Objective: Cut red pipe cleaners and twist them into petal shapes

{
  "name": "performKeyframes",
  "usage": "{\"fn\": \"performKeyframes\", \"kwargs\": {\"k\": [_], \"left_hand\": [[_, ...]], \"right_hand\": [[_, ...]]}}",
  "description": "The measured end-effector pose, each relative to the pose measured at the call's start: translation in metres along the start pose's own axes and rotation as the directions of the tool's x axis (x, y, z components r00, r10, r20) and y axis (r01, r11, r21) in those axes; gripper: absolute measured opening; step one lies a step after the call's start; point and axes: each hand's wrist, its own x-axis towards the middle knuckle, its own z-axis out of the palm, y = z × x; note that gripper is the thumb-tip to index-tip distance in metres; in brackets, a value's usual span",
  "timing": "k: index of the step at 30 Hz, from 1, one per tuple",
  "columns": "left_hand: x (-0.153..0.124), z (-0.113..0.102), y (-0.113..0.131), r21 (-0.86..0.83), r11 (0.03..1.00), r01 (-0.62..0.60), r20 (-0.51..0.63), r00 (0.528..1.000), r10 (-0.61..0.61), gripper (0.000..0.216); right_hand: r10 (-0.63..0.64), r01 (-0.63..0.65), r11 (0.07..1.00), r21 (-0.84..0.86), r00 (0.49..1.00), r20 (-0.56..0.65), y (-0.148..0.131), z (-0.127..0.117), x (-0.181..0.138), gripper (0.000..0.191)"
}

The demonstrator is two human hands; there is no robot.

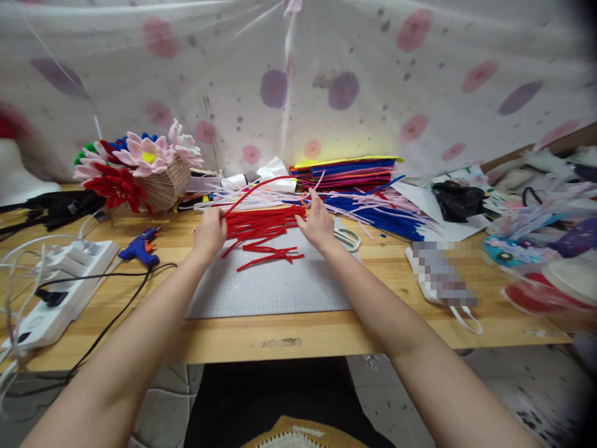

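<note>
A bundle of red pipe cleaners [263, 223] lies across the far edge of a grey cutting mat [275, 283]. My left hand [209, 230] is closed round the bundle's left end. My right hand [318, 224] grips its right end with the fingers curled. A few loose red pipe cleaners [270, 254] lie on the mat just in front of the bundle. One red strand arcs up from my left hand toward the back.
Pink, white and blue pipe cleaners [373, 214], stacked coloured felt sheets [347, 169], scissors [347, 237], a basket of pipe-cleaner flowers [140, 165], a blue glue gun [140, 246], a white power strip [60, 292] with cables, a black bag [459, 200], clutter at right.
</note>
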Motion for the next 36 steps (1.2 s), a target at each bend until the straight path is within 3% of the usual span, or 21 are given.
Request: {"fn": "performKeyframes", "kwargs": {"k": [4, 9, 11, 14, 16, 18, 20, 23, 31, 36], "left_hand": [[-0.012, -0.011, 0.018, 0.033, 0.982, -0.189, 0.075, 0.980, 0.186, 0.021], [-0.021, -0.013, 0.016, -0.102, 0.959, -0.264, 0.052, 0.961, 0.270, 0.024], [-0.020, -0.010, 0.013, -0.171, 0.965, -0.197, 0.026, 0.979, 0.205, 0.026], [-0.018, -0.001, 0.018, -0.329, 0.944, 0.015, 0.083, 0.996, 0.013, 0.025], [-0.018, 0.005, 0.029, -0.534, 0.823, 0.195, 0.215, 0.972, -0.091, 0.022], [-0.020, 0.009, 0.045, -0.705, 0.597, 0.384, 0.402, 0.909, -0.109, 0.017], [-0.025, 0.008, 0.060, -0.749, 0.405, 0.524, 0.558, 0.829, -0.040, 0.014], [-0.033, 0.002, 0.076, -0.722, 0.257, 0.643, 0.665, 0.747, 0.000, 0.012], [-0.036, -0.007, 0.083, -0.669, 0.231, 0.706, 0.720, 0.693, -0.034, 0.008], [-0.037, -0.007, 0.083, -0.665, 0.195, 0.721, 0.728, 0.684, -0.052, 0.007]], "right_hand": [[-0.045, 0.048, 0.997, 0.058, 0.998, -0.044, -0.019, -0.003, 0.006, 0.062], [0.038, -0.040, 0.997, -0.062, 0.999, -0.023, -0.013, -0.011, 0.020, 0.026], [0.087, -0.087, 0.996, 0.025, 0.996, 0.013, -0.010, -0.013, 0.023, 0.023], [0.096, -0.206, 0.905, 0.372, 0.952, 0.291, -0.015, -0.015, 0.022, 0.029], [0.005, -0.316, 0.755, 0.574, 0.879, 0.477, -0.024, -0.013, 0.019, 0.032], [-0.071, -0.372, 0.630, 0.682, 0.847, 0.527, -0.034, -0.009, 0.015, 0.032], [-0.094, -0.372, 0.580, 0.725, 0.853, 0.513, -0.041, -0.003, 0.011, 0.031], [-0.103, -0.311, 0.613, 0.726, 0.880, 0.464, -0.044, 0.007, 0.009, 0.032], [-0.116, -0.125, 0.710, 0.693, 0.950, 0.291, -0.040, 0.018, 0.014, 0.028], [-0.141, -0.083, 0.721, 0.688, 0.954, 0.263, -0.041, 0.021, 0.014, 0.025]]}}
